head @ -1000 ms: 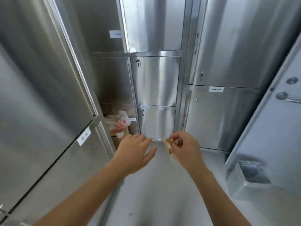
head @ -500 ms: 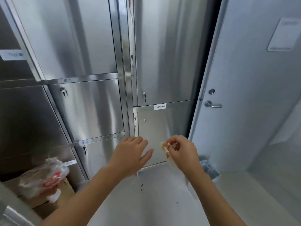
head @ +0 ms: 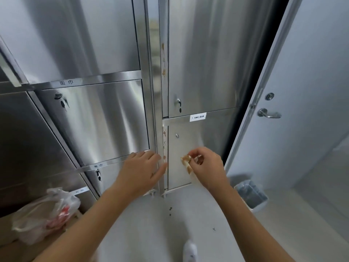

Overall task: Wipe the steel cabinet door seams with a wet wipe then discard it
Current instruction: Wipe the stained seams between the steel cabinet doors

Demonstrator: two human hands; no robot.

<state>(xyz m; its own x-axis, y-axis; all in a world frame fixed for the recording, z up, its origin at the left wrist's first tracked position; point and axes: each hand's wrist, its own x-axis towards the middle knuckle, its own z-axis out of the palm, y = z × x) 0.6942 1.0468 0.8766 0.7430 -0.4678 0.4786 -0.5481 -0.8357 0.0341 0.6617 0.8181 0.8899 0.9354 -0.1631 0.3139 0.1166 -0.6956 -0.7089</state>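
Near the middle of the frame, a bit low: the wet wipe point(head: 186, 163) is a small crumpled bit, white with brown marks on it.
Who holds the wipe: the right hand point(head: 205, 167) pinches it between thumb and fingertips, with the other fingers curled.
Where the seam is: the dirty seam point(head: 164, 140) is a thin strip between the two steel cabinets, just left of the wipe.
How the seam runs: it goes straight up and down, from near the floor to the top middle of the frame.
Dirt on the seam: brown spots show low down beside the hands, and more brown spots point(head: 163, 61) show high up in the upper middle.
Other hand: the left hand point(head: 143, 171) is spread flat with nothing in it, and its fingertips lie on or right at the seam.
Which hand is nearer: the left hand is at the seam, but the right hand has the wipe and is only a little way to the right.
Next move, my guess: the right hand needs to slide left to the strip, then rub up and down along it.
Where to throw it: a small gray bin point(head: 251, 194) sits at the lower right, near the right arm.
Also there: a plastic bag point(head: 45, 214) sits at the lower left.
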